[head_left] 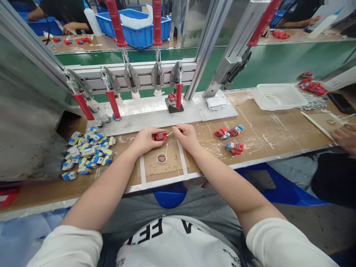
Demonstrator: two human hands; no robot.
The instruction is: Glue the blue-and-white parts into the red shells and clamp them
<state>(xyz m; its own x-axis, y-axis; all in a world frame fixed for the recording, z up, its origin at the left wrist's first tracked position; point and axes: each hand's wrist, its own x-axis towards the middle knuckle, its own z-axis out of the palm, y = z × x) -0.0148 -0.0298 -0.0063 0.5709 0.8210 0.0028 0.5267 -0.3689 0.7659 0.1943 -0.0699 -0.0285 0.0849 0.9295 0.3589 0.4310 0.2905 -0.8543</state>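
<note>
Between the fingers of my left hand (146,141) is a small red toy car part (161,136) with grey areas. My right hand (185,136) pinches a thin wooden stick (170,134), its tip at the red part's right end. Just below stands a small round cup (161,158) with dark reddish-brown contents, and another thin stick (167,149) leans out of it. The cup rests on a cardboard sheet (175,165) edged with white tape. To the left lies a heap of white, blue and yellow toy pieces (87,152).
Toggle clamps with red handles (112,105) line a metal frame behind my hands; one sits over a red toy piece (172,99). Red and blue toy pieces (235,148) lie to the right. Farther right are a clear plastic tray (279,97) and a co-worker's hand (346,138).
</note>
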